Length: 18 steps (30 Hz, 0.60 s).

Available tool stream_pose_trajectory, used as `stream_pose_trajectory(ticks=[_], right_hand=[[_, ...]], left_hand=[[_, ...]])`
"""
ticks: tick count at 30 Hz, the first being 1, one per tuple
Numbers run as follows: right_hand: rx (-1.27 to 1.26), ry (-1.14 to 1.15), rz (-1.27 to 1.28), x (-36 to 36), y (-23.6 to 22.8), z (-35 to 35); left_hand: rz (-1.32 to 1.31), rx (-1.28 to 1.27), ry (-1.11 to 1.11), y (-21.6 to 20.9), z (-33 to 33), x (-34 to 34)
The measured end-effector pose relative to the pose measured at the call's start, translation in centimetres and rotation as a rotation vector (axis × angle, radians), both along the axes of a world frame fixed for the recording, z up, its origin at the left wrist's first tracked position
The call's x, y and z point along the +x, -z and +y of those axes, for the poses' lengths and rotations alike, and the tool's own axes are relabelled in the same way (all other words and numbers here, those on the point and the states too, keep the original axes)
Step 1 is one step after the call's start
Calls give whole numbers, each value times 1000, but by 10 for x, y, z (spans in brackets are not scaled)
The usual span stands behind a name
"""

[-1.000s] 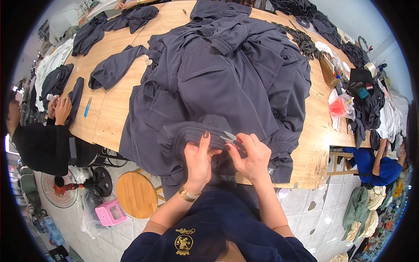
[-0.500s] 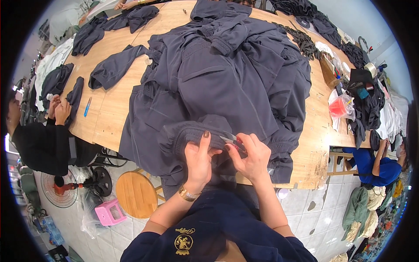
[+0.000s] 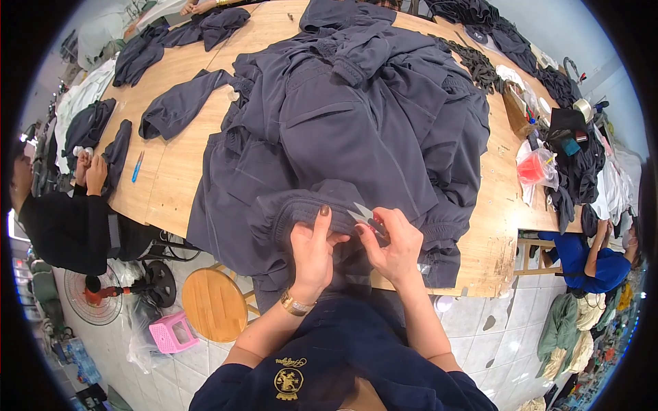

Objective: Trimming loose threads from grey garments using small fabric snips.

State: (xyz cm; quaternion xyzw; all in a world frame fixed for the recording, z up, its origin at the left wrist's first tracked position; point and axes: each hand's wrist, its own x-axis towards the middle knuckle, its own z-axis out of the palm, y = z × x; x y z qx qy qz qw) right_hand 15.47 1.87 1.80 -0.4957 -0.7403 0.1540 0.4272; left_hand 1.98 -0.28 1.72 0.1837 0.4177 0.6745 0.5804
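Note:
My left hand (image 3: 313,250) is closed on the gathered elastic waistband (image 3: 291,209) of a dark grey garment, its thumb pointing up along the band. In my right hand (image 3: 396,248) is a small pair of thread snips (image 3: 363,214), pinched between thumb and fingers. The blades stand apart and point up and left, just right of the held waistband. Beneath and beyond both hands spreads a large heap of dark grey trousers (image 3: 343,137), one with a slit pocket. Any loose thread at the blades is too small to make out.
The heap lies on a wooden table (image 3: 175,185). A blue pen-like tool (image 3: 138,167) rests at left, near a co-worker in black (image 3: 65,219). Round stool (image 3: 214,305), pink stool (image 3: 173,333) and fan (image 3: 92,291) stand lower left. A red cup in plastic (image 3: 531,168) sits at right.
The snips have tilted upward and their blades show more clearly, spread apart. My right hand has shifted very slightly; my left hand stays in place on the waistband.

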Motion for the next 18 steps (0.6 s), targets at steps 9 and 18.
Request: stream_pose_trajectory(ticks=[9,18], right_hand=[[105,-19,-124,1,6,1],[-216,55,394,-4,8,-4]], left_hand=[[-14,17,32,1,-2,-3],[-34,-21,7,-2,-1,0]])
